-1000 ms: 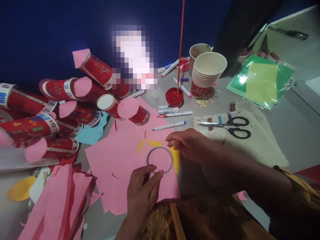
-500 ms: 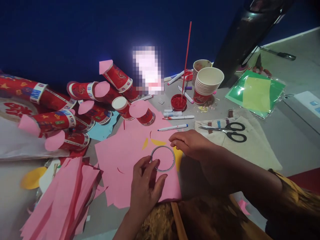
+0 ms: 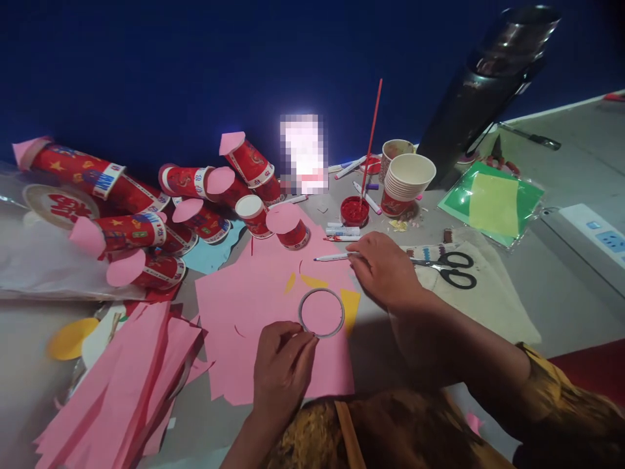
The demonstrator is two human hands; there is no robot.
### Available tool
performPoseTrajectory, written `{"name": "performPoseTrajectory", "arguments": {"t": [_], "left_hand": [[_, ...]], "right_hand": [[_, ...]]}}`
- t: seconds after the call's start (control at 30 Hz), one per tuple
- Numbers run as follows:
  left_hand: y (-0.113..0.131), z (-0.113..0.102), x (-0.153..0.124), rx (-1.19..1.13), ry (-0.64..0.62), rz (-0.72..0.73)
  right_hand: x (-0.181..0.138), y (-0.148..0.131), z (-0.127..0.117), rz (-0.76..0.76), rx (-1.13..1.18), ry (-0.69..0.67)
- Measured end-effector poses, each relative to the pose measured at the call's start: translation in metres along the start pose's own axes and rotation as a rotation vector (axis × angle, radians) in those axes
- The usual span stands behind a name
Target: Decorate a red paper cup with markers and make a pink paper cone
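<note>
since the earlier frame the right hand [image 3: 385,270] has gone up and away from the ring [image 3: 321,312], from just beside its upper right rim to the pen [image 3: 332,257] lying above it, right of centre. its fingers now curl over the pen's right end. whether they have closed on it cannot be told, since the back of the hand hides the tips. the pen itself has not shifted.

the left hand [image 3: 283,365] has stayed low in the middle of the frame, fingers drawn narrow and pinched on the ring's lower left rim. the ring lies flat on the pink paper [image 3: 254,306], in the same spot as before, with a yellow scrap [image 3: 350,303] touching its right side.

as a judgement, the ring is now kept in place by the left hand alone, and the right is busy with the pen rather than the ring.

scissors [image 3: 446,268] lie on a cloth [image 3: 483,299] just right of the right hand. above the pen sits a paint pot [image 3: 354,210] with a red stick [image 3: 371,137] standing in it, and a stack of cups [image 3: 407,182] beside that. red cups [image 3: 146,228] capped with pink discs lie heaped at the left. pink strips [image 3: 122,378] fill the lower left, and green sheets [image 3: 491,202] lie at the upper right.
</note>
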State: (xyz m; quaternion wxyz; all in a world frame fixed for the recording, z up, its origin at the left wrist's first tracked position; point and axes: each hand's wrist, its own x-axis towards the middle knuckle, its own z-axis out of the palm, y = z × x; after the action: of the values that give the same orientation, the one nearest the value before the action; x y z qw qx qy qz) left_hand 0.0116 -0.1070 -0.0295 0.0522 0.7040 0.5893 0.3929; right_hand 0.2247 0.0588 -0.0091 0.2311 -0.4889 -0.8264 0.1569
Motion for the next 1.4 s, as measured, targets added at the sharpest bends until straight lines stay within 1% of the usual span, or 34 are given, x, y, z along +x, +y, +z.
{"name": "performPoseTrajectory", "arguments": {"t": [0.17, 0.33, 0.43, 0.57, 0.63, 0.67, 0.73, 0.8, 0.87, 0.97, 1.07, 1.17, 1.27, 1.4], "left_hand": [[0.001, 0.000, 0.003, 0.021, -0.010, 0.087], [0.001, 0.001, 0.005, 0.028, -0.051, 0.104], [0.000, 0.002, 0.004, 0.030, -0.048, 0.104], [0.000, 0.003, 0.003, 0.045, -0.041, 0.102], [0.000, 0.003, 0.002, 0.056, -0.043, 0.099], [0.000, 0.003, 0.002, 0.058, -0.042, 0.101], [0.000, 0.004, 0.002, 0.055, -0.036, 0.101], [0.000, 0.004, 0.002, 0.054, -0.030, 0.097], [0.000, 0.004, 0.003, 0.056, -0.034, 0.092], [0.000, 0.004, 0.004, 0.057, -0.050, 0.094], [0.001, 0.004, 0.004, 0.062, -0.056, 0.092], [0.002, 0.003, 0.005, 0.059, -0.055, 0.087], [0.001, 0.003, 0.005, 0.048, -0.042, 0.095], [0.000, 0.005, 0.004, 0.045, -0.016, 0.121]], "right_hand": [[0.000, 0.000, 0.003, 0.019, -0.146, -0.074], [0.002, 0.000, 0.006, 0.031, -0.192, -0.121], [0.002, 0.000, 0.007, 0.018, -0.220, -0.116], [0.001, -0.004, 0.003, -0.023, -0.238, -0.052], [0.000, -0.008, -0.004, 0.004, -0.171, -0.046], [-0.001, -0.010, -0.008, 0.034, -0.111, -0.067], [-0.005, -0.015, -0.017, 0.097, 0.050, -0.160], [-0.011, -0.021, -0.025, 0.106, 0.245, -0.226], [-0.018, -0.027, -0.031, 0.136, 0.404, -0.213], [-0.029, -0.035, -0.032, 0.245, 0.552, -0.162], [-0.036, -0.041, -0.026, 0.323, 0.636, -0.138], [-0.039, -0.046, -0.016, 0.357, 0.670, -0.135], [-0.039, -0.049, -0.008, 0.372, 0.680, -0.160], [-0.038, -0.052, 0.000, 0.344, 0.646, -0.178]]}}
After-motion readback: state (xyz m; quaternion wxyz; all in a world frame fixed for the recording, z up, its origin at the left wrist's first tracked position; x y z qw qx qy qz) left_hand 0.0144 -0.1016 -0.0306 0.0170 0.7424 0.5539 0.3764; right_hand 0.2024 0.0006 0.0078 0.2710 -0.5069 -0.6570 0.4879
